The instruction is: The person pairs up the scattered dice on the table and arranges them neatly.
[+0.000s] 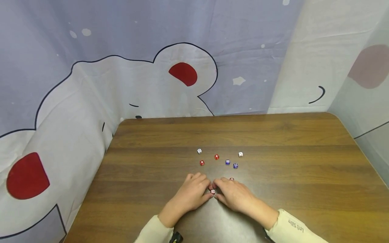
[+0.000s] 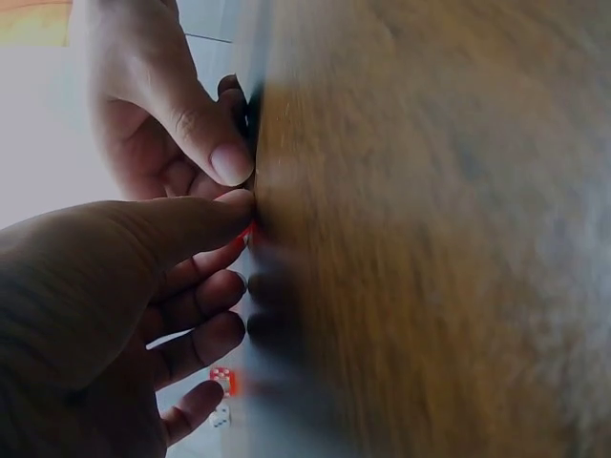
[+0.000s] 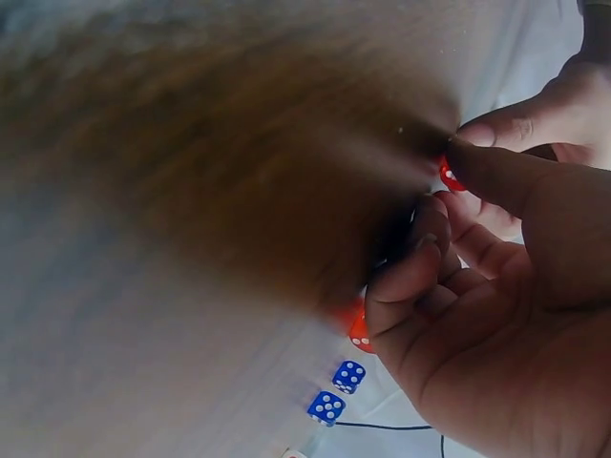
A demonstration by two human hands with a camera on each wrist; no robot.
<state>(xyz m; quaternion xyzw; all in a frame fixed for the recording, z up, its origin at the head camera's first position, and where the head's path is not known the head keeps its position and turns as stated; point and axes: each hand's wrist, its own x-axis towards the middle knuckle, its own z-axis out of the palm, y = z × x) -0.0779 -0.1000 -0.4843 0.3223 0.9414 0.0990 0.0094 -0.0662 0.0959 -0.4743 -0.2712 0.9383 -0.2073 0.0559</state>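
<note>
A small red die with white pips (image 1: 212,191) sits on the wooden table between the fingertips of both hands. My left hand (image 1: 190,192) meets it from the left, thumb and index finger bent about it. From the right, the thumb and index of my right hand (image 1: 238,195) bracket the same die. Part of this red die (image 3: 451,175) shows beside the right thumb in the right wrist view; only a sliver shows in the left wrist view. Just behind the right hand's knuckles lies another red die (image 1: 232,179), partly hidden.
Beyond the hands lie two red dice, one (image 1: 202,162) left of the other (image 1: 216,157). Two blue dice (image 1: 227,162) are side by side, with a white die at the left (image 1: 199,151) and another at the right (image 1: 240,154). A printed curtain (image 1: 243,50) hangs behind the table (image 1: 136,152).
</note>
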